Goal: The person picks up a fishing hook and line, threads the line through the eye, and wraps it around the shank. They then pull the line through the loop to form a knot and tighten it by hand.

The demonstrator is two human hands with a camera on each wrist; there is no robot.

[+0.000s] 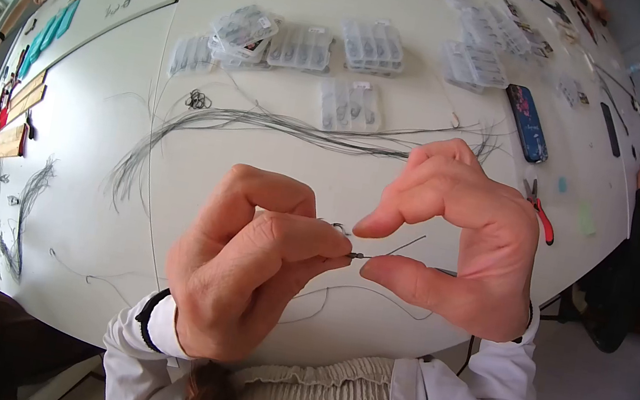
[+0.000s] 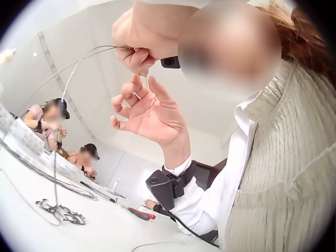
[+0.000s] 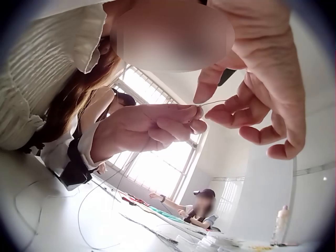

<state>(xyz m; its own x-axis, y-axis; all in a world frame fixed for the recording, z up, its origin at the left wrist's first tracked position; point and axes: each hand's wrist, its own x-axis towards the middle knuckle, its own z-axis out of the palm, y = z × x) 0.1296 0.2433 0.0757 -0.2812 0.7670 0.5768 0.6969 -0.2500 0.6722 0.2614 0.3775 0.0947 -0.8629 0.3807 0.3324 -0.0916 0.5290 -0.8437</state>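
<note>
Between thumb and forefinger, my left hand (image 1: 243,263) pinches a small dark metal piece (image 1: 357,255) on a thin wire-like line. The line's short free end (image 1: 408,244) sticks out toward my right hand (image 1: 470,232). That hand is held close by, thumb and forefinger spread apart with the line end between them in the head view. In the right wrist view, the thin line (image 3: 212,102) runs from the left fingertips toward the right fingers. More line (image 2: 100,48) trails from the left hand in the left wrist view.
A bundle of dark lines (image 1: 266,120) lies across the white table, beside a small tangled coil (image 1: 198,100). Clear plastic boxes (image 1: 351,107) stand behind it. Red-handled pliers (image 1: 540,214) and a dark patterned case (image 1: 526,124) lie to the right. Other people sit around the table.
</note>
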